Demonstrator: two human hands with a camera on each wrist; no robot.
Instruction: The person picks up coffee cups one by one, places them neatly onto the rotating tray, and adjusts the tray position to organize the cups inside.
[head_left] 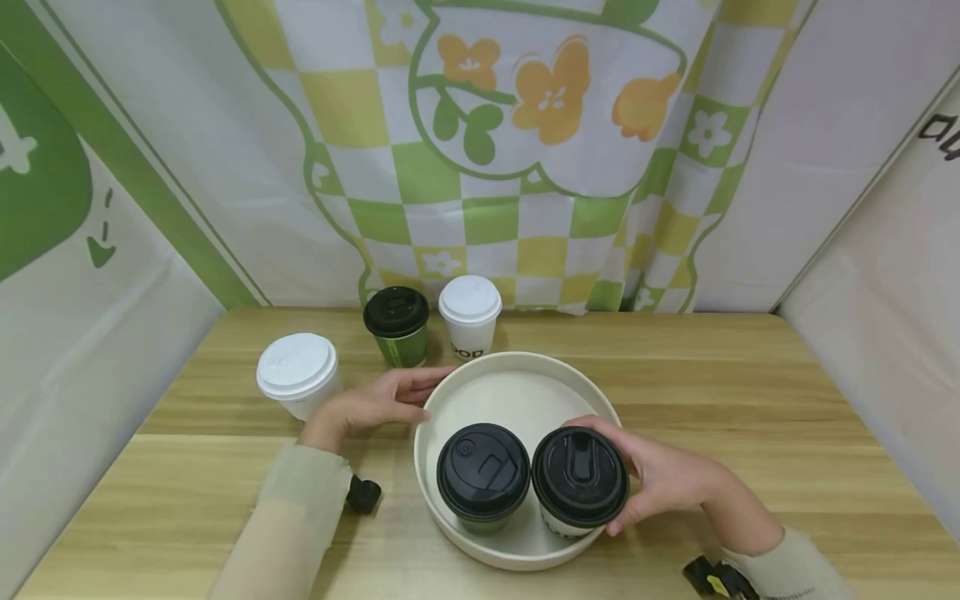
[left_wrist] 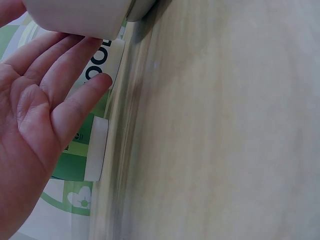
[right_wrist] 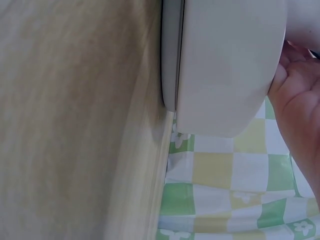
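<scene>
A round cream tray [head_left: 517, 360] stands on the table with two black-lidded paper cups inside it. Its left cup [head_left: 483, 473] shows a green side under the lid, and the right cup [head_left: 581, 479] a white one. My right hand [head_left: 667, 477] grips the white black-lidded cup from the right side, its fingers partly hidden behind the lid. On the tray's left wall rests my left hand [head_left: 382, 400], the thumb near the rim. The left wrist view shows the fingers of that hand [left_wrist: 45, 95] extended along the tray's outside [left_wrist: 80, 17].
Beyond the left hand stand a white-lidded cup [head_left: 298, 371], a green black-lidded cup [head_left: 397, 329] and another white-lidded cup [head_left: 471, 312]. A checked curtain [head_left: 487, 208] hangs behind the wooden table [head_left: 750, 400]. Pale fabric walls flank it.
</scene>
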